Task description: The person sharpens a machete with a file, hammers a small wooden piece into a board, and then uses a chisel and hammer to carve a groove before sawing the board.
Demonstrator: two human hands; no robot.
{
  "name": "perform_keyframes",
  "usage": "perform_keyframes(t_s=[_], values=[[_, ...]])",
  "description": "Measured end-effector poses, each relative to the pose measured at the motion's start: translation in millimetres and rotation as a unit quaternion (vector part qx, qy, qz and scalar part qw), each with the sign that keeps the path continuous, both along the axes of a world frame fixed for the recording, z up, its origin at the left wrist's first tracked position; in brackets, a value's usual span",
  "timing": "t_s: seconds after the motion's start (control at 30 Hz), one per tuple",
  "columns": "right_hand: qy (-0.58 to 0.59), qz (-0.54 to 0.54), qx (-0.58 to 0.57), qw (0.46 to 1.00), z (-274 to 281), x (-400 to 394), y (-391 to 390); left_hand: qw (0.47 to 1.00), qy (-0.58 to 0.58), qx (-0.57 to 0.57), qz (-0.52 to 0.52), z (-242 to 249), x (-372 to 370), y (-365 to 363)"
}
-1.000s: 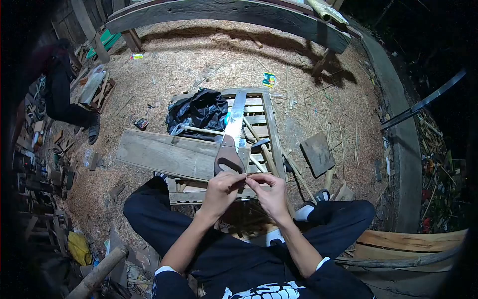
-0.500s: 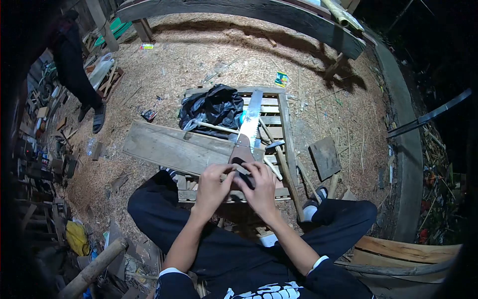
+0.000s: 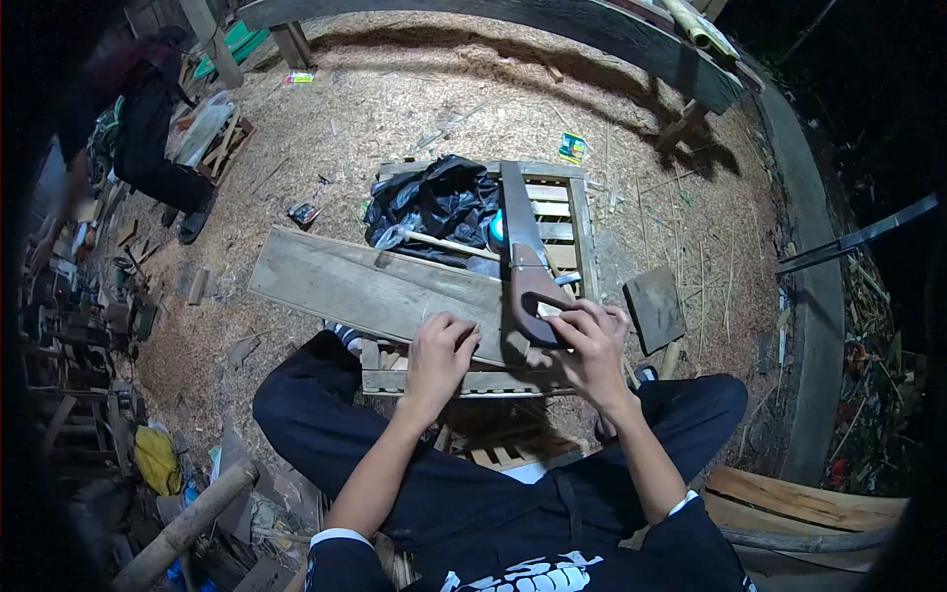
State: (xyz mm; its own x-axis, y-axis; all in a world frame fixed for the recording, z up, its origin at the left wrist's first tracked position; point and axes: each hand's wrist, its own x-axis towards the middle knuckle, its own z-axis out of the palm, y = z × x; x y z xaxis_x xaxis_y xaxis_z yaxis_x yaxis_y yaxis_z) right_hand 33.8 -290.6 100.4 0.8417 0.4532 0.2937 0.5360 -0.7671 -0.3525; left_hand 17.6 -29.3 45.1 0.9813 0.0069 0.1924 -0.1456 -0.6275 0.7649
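Observation:
A handsaw with a brown handle [image 3: 523, 288] and a long metal blade [image 3: 521, 212] points away from me over a slatted wooden pallet [image 3: 577, 217]. My right hand [image 3: 594, 357] is closed at the back of its handle. My left hand [image 3: 439, 360] rests over the near edge of a wide grey plank [image 3: 370, 286], its thumb and fingers pinched together. What is between those fingertips, if anything, is too small to make out. The plank lies slantwise across the pallet, and the saw handle overlaps its right end.
A crumpled black plastic bag [image 3: 434, 202] lies on the pallet. A dark square board [image 3: 654, 311] is on the wood-shaving floor to the right. A long beam [image 3: 513, 25] spans the far side. Another person [image 3: 138, 118] bends over at the far left.
My hands have moved apart from being together near the saw handle. The saw has shifted right and turned in my right hand. The person at the left now stoops lower.

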Motion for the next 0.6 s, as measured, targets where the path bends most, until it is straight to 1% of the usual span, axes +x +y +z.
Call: perform_keyframes(t_s=[0.03,0.1,0.17,0.23,0.33,0.47,0.53,0.6], values=[[0.000,0.000,0.001,1.000,-2,-1,-7,1.000,-0.020,0.020,0.000,-5,1,-4],[0.008,-0.029,0.010,1.000,-4,-4,-17,1.000,-0.008,0.023,-0.010,-10,1,-11],[0.005,-0.032,0.018,0.999,-4,0,-19,0.997,-0.034,0.058,-0.050,-9,-1,-18],[-0.014,-0.025,0.020,0.999,-7,12,-23,0.996,-0.034,0.067,-0.054,-10,-2,-24],[-0.010,-0.015,0.012,1.000,-29,30,-29,0.994,-0.033,0.090,-0.057,-12,0,-27],[0.002,-0.008,0.019,1.000,-55,34,-30,0.993,-0.046,0.087,-0.065,-14,0,-30],[-0.006,-0.014,0.013,1.000,-57,34,-32,0.993,-0.042,0.087,-0.070,-16,-2,-31],[-0.002,-0.017,0.012,1.000,-57,35,-34,0.994,-0.043,0.034,-0.090,-15,-1,-28]])
